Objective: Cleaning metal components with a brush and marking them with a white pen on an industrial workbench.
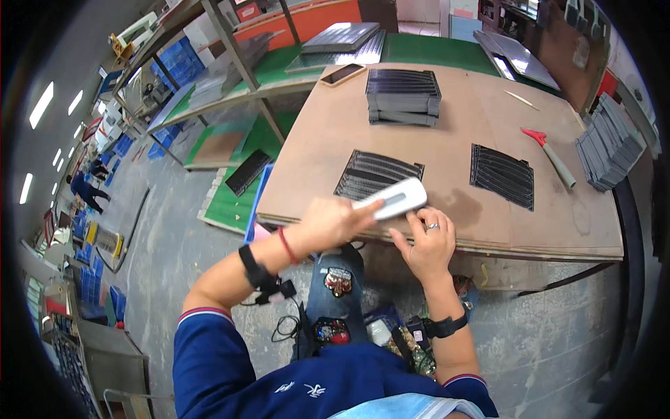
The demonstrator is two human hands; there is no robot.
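Note:
My left hand is closed around a white oblong tool with a grey strip along it; its exact kind is unclear. The tool slants over the near edge of a black ribbed panel, covering part of it. Just right of the tool's far end, my right hand is at the table's front edge, thumb and fingers apart, a ring on one finger. A second black ribbed panel lies flat on the brown tabletop, farther right. Behind these stands a stack of black and grey panels.
A red-headed tool with a pale handle and a thin stick lie at the right. A grey panel stack leans at the right edge. A phone lies at the back left. Green shelving borders the table; a person is far left.

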